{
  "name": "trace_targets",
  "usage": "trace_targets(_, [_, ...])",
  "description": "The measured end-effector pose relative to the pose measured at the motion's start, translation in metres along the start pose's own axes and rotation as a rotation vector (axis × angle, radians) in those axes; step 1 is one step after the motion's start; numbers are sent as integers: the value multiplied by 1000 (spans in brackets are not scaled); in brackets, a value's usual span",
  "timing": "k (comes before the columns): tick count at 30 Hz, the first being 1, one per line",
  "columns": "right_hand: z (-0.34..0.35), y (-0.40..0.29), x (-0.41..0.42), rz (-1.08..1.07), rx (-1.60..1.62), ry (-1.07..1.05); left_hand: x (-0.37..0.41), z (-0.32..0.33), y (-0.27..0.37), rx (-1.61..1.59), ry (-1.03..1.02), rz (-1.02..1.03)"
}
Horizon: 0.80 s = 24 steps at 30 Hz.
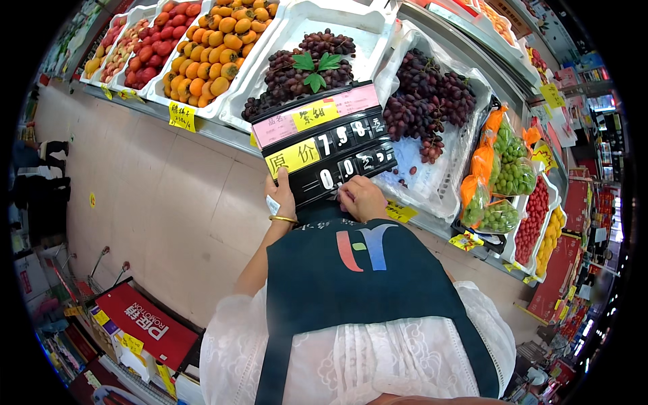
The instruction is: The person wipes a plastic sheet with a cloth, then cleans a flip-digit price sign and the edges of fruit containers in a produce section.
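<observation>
A black price sign board (324, 147) with flip digits and pink and yellow paper strips is held up before my chest, tilted. My left hand (282, 195), with a gold bangle at the wrist, grips its lower left corner. At the board's lower edge my right hand (362, 196) has curled fingers close to the digits; whether it pinches anything is hidden. Behind the board, dark red grapes (283, 76) with a green leaf (316, 68) lie in a white foam tray (238, 104). More dark grapes (430, 101) lie in a plastic-lined crate (450, 195) to the right.
Persimmons (212, 50) and red fruit (157, 45) fill trays at the upper left. Bagged green grapes (511, 162), small red fruit (534, 217) and yellow fruit (549, 243) stand at the right. A shopping cart (81, 278) and a red promotion board (147, 324) are at the lower left. A person's legs (48, 157) show at the far left.
</observation>
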State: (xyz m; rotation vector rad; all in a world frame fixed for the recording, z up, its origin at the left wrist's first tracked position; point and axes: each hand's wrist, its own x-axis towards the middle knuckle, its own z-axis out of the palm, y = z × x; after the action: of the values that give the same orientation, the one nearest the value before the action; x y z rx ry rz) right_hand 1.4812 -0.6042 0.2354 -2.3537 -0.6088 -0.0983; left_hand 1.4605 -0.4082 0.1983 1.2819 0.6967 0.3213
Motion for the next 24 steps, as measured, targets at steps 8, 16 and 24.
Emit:
trace_targets(8, [-28,60,-1,181,-83,164,-2,0,3,19,27,-41])
trace_targets(16, [-16,40,1,121,25,134,-5,4,11,1,39,-50])
trace_targets(24, [-45,103,10,393,-158,255,-4,2,8,-9,37,-55])
